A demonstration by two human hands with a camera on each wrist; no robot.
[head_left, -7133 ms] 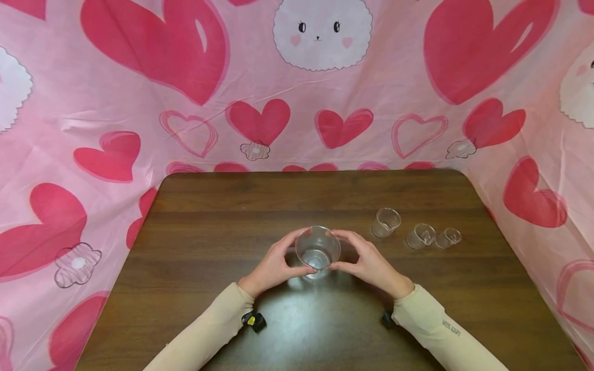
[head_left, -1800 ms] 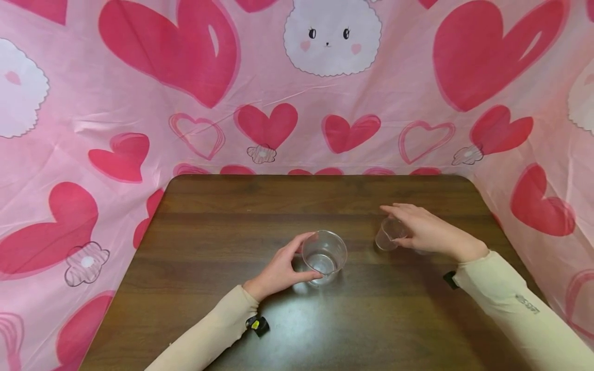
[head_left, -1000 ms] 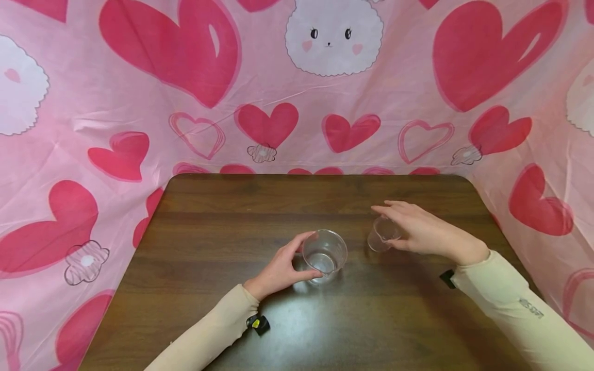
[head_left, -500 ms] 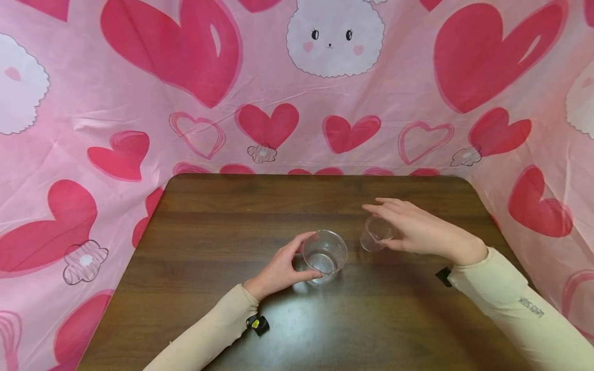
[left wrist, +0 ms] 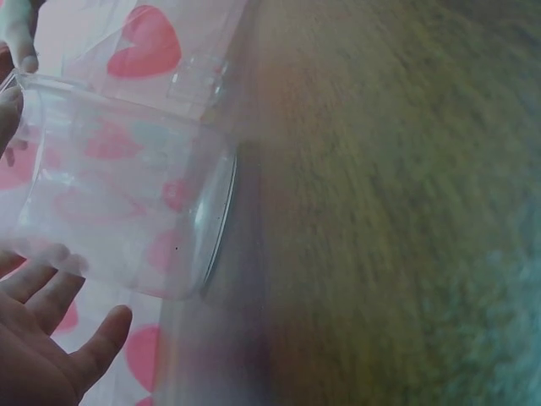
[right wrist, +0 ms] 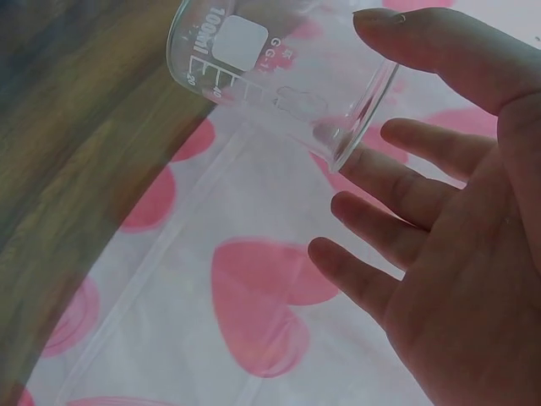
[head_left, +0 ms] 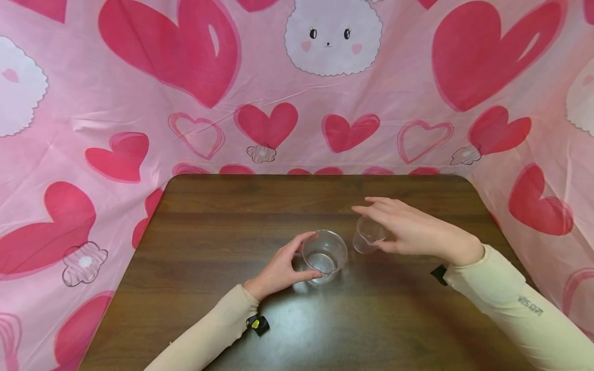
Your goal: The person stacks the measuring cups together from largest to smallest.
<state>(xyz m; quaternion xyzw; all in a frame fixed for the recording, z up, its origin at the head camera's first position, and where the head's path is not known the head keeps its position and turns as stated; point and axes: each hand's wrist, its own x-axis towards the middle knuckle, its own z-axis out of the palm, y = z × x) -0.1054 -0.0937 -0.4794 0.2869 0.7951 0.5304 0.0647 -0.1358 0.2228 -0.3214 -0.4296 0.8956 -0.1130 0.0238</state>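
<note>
A large clear glass beaker [head_left: 325,252] stands upright in the middle of the table. My left hand [head_left: 280,265] grips it from the left, thumb at the near side and fingers at the far side. In the left wrist view, the fingers of the left hand [left wrist: 51,321] lie along the wall of the large beaker [left wrist: 127,194]. To its right, my right hand [head_left: 408,226] pinches a smaller beaker [head_left: 366,237] by the rim between thumb and index finger, other fingers extended. White 100 ml markings show on this small beaker [right wrist: 241,59] in the right wrist view. Whether its base touches the table is unclear.
The dark wood table [head_left: 223,226] has rounded back corners. A pink cloth with hearts [head_left: 266,123] hangs behind it and at both sides. Two still smaller beakers seen earlier at the right do not show, where my right hand and forearm cover the table.
Earlier both hands held the large beaker; the right hand has since let go and taken the 100 ml beaker. Over the last second, that beaker has moved left, closer to the large one. Left hand stays put.
</note>
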